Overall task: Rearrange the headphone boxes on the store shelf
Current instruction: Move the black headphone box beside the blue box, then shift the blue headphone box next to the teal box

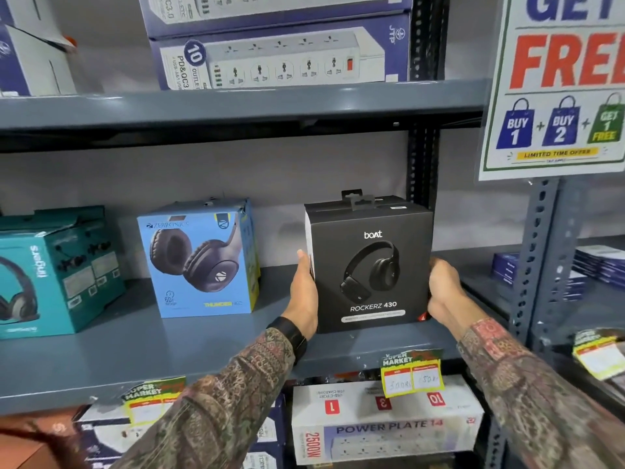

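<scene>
1. A teal box (57, 272) sits at the far left of the grey shelf (189, 350), turned at an angle, with a headphone picture on its front.
2. Right of it and apart from it stands a blue box (199, 262), upright, its front also showing headphones.
3. The left hand (304, 292) lies flat against the left side of the black box (372, 265), fingers up along the edge; a dark band circles that wrist.
4. The black box stands upright on the shelf's right part, well apart from the blue box, front facing out.
5. The right hand (443, 289) clasps the black box's right side, fingers curled round its edge; both hands press it between them.
6. A yellow price tag (411, 375) hangs on the shelf lip below the black box.
7. A promo sign (558, 89) hangs at upper right.
</scene>
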